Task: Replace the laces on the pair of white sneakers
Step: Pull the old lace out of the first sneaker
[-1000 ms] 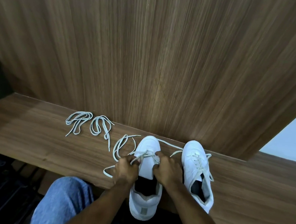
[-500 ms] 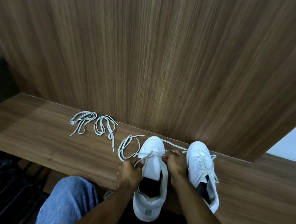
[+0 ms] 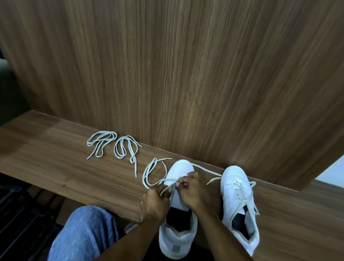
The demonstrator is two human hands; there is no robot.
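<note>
Where hands (image 3: 156,201) work, spare laces (image 3: 101,144) well left.

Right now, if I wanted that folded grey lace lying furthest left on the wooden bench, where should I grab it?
Probably pinch the folded grey lace at its bunched middle, from above. Its strands lie flat together on the wooden bench, clear of the second loose lace, so one pinch should gather all of them.

No readable text, brand, number or sign anywhere; only a blank grey tab on the heel of the near sneaker (image 3: 178,228).
</note>
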